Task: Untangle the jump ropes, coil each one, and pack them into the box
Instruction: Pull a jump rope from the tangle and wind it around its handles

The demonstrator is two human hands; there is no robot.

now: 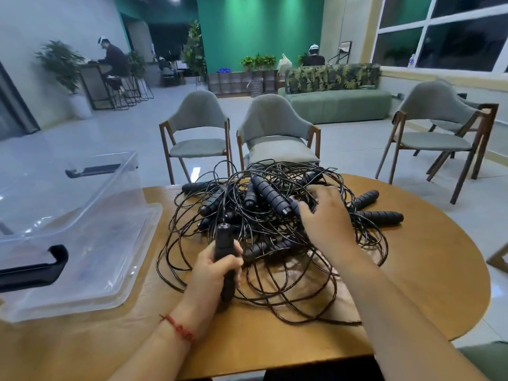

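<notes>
At left on the round wooden tabletop (426, 284): one clear plastic storage box (82, 243) with two black latch handles, lid off. Only its see-through floor and walls show inside.

Centre of tabletop: one tangled heap of black jump ropes (264, 226), thin cords looped over each other. At least nine black ribbed handles can be picked out; exact rope count cannot be told.

Left hand (214, 273): at the near edge of the heap, fingers wrapped round one upright black handle (223, 240), cord leading up into the tangle. Red string bracelet (178, 328) on that wrist.

Right hand (327, 218): palm down on the heap's right side, fingers spread and loosely bent among the cords, gripping nothing visible.

Beyond the tabletop: three grey padded chairs (275, 125).
</notes>
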